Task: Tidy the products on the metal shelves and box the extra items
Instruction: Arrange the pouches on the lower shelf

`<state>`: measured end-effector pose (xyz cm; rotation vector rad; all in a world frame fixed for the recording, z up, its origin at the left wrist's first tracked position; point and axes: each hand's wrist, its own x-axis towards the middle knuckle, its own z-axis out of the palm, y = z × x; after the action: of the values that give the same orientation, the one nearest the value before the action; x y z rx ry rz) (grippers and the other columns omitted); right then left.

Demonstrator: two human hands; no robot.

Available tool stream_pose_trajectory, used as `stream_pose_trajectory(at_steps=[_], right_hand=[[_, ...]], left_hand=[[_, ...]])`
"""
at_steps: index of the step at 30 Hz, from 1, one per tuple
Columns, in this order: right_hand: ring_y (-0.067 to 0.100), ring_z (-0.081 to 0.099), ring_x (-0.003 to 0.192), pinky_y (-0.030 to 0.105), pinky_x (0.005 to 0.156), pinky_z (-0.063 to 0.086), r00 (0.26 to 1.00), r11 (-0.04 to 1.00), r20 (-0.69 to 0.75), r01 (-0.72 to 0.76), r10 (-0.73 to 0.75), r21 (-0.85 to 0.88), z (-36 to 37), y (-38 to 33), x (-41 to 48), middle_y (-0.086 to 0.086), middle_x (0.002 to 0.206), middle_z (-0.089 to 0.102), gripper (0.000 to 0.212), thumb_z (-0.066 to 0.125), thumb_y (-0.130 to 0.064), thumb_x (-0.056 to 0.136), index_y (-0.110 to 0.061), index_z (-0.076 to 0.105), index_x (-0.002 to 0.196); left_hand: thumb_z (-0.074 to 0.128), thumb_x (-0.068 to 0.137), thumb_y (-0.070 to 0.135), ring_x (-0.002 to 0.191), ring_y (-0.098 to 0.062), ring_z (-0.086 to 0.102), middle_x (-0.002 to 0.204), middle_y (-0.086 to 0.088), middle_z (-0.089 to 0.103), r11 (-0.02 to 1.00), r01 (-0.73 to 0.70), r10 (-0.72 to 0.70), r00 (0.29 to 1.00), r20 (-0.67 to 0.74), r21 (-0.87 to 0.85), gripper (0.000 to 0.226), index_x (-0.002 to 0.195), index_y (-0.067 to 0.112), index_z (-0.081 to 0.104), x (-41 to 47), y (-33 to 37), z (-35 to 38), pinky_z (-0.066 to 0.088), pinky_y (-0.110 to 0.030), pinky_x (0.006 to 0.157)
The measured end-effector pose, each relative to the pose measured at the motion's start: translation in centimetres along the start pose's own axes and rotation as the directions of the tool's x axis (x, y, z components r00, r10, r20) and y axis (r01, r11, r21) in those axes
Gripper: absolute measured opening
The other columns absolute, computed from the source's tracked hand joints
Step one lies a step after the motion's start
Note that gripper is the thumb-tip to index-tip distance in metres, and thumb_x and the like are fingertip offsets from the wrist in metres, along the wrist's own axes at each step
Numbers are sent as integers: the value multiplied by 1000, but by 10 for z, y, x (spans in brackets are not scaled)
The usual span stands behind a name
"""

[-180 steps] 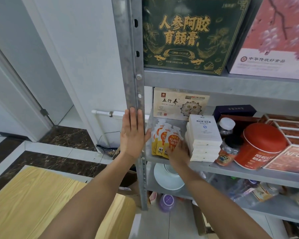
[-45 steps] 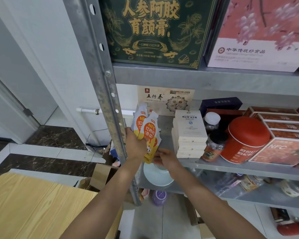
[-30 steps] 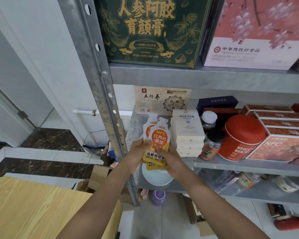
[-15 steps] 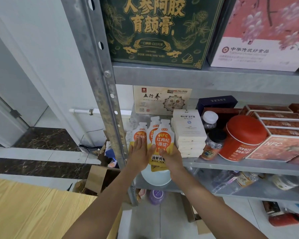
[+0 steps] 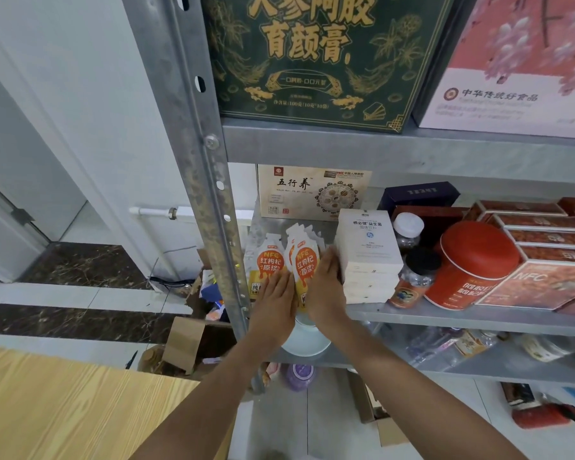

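Several white-and-orange drink pouches [image 5: 303, 260] stand in a row at the left end of the middle metal shelf [image 5: 445, 318]. My left hand [image 5: 274, 303] lies flat against the lower front of the pouches, fingers straight. My right hand [image 5: 324, 287] presses the right side of the front pouch, between it and a stack of white boxes [image 5: 367, 257]. The pouches' bottoms are hidden behind both hands.
A grey upright post [image 5: 206, 180] stands just left of my left hand. Jars [image 5: 415, 277], a red tin [image 5: 472, 263] and red boxes [image 5: 541, 254] fill the shelf's right. An open cardboard box [image 5: 193, 343] sits on the floor. A wooden table [image 5: 63, 403] lies at lower left.
Both hands have set the pouches back on the shelf and moved from gripping them to pressing them upright; one pouch now stands apart to the left.
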<state>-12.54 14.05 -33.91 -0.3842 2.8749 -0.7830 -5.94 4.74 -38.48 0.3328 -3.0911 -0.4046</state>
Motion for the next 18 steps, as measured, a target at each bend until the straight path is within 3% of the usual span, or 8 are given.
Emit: stream_pose_trajectory(at_steps=[4,5,7,9,11,13,14,18], right_hand=[[27,1,151,39,120,19,980,972,-115,136,-160,-189,2,-1,-7,11,163,-2,72,52,-20,99,-9,8,154],[28,6,150,38,119,19,976,973,-128,151,-174,-177,1,-2,-10,11,163,4,70,52,-22,99,-9,12,154],[30,36,140,39,110,38,975,988,-162,144,-151,-55,-5,-2,-14,11,155,34,59,53,-23,99,-11,26,150],[27,60,113,35,90,53,982,961,-174,111,-68,253,-16,-2,-19,11,131,57,42,53,-21,99,-10,42,138],[20,64,97,25,79,55,999,775,-38,11,16,632,-29,1,-24,10,118,64,34,58,-16,96,-11,51,129],[17,69,90,28,78,58,979,543,201,-162,-14,824,-41,5,-33,12,114,68,29,63,-11,93,-13,59,121],[19,70,91,32,82,58,954,474,296,-239,-49,848,-45,7,-37,14,115,69,26,64,-10,92,-15,62,117],[31,63,113,46,96,52,849,319,482,-405,-217,857,-53,14,-49,15,122,66,33,62,-3,90,-12,58,122]], left_hand=[[26,107,29,152,-19,-3,164,-3,5,1000,-13,13,1000,12,13,54,156,13,9,3,-1,-2,-5,-35,123],[27,107,27,152,-19,-1,164,-4,8,1000,-20,20,1000,6,-10,53,156,12,12,3,-1,-4,-3,-35,123],[32,106,20,150,-22,15,160,-8,23,970,-45,24,996,-88,-237,47,152,8,28,3,3,-12,9,-34,122],[41,104,15,134,-19,43,144,-9,50,754,-14,-136,975,-177,-656,35,138,10,50,0,15,-29,33,-31,113],[51,101,21,112,-19,63,123,-2,66,297,67,-303,952,-27,-953,24,124,18,58,-1,28,-54,55,-30,88],[57,97,18,109,-33,65,122,-14,66,-97,137,-289,944,160,-986,34,130,11,55,4,32,-75,56,-46,88],[59,95,12,111,-41,62,124,-21,63,-184,163,-271,939,210,-969,39,133,5,53,7,31,-82,52,-54,92],[59,92,0,109,-42,62,122,-25,64,-214,219,-339,898,282,-952,38,130,-1,56,8,31,-98,52,-53,91]])
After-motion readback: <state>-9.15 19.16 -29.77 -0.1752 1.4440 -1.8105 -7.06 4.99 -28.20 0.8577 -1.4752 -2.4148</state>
